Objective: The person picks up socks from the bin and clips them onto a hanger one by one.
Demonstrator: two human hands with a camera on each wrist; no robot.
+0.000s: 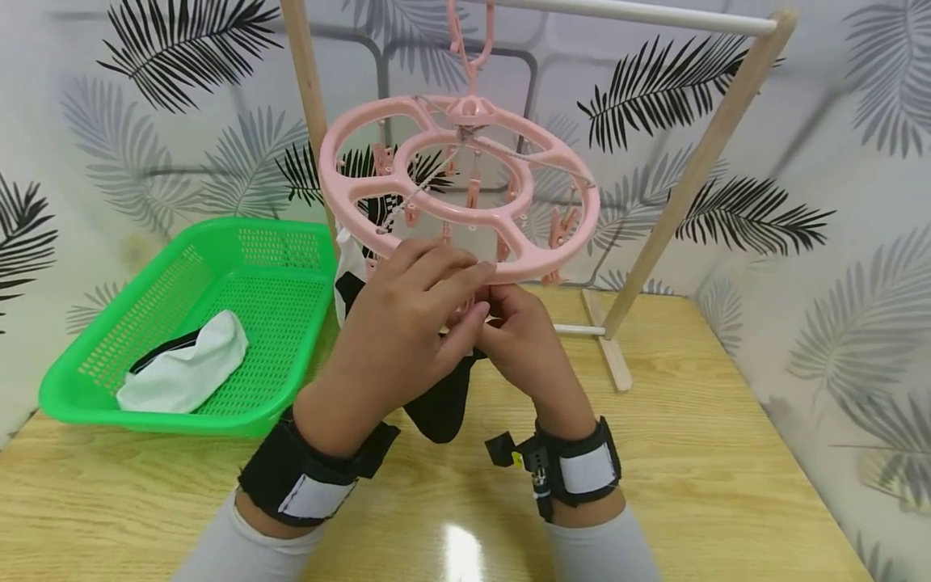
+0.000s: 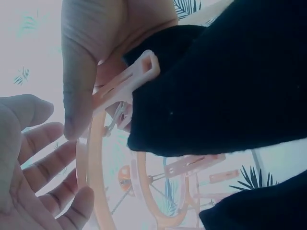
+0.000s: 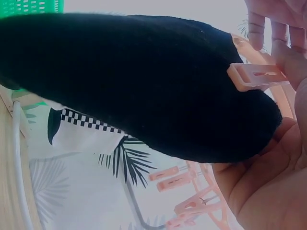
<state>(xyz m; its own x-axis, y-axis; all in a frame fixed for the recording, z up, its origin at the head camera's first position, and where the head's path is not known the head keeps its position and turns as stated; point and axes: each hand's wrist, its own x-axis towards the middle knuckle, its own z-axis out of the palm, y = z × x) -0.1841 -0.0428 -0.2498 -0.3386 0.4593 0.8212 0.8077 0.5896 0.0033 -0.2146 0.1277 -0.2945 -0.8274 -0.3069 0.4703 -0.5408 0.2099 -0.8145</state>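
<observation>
A round pink hanger (image 1: 560,257) hangs in front of me with several clothespins under it. From its near edge a black sock (image 1: 440,408) hangs toe down, its upper end in the bite of a pink clothespin (image 3: 259,77). My right hand (image 1: 527,343) pinches that clothespin, thumb along its back end, with the fingers partly hidden behind the sock. My left hand (image 1: 410,323) is beside the hanger's rim, and its fingers are spread and loosely bent in the left wrist view, apart from the sock.
A green basket (image 1: 291,404) on the left contains a white item with a black band (image 1: 189,368). A wooden stand (image 1: 698,162) with a white rod carries the hanger. Behind my left hand hangs a white sock (image 3: 86,139) with a checkered band. Wooden table (image 1: 691,469) below.
</observation>
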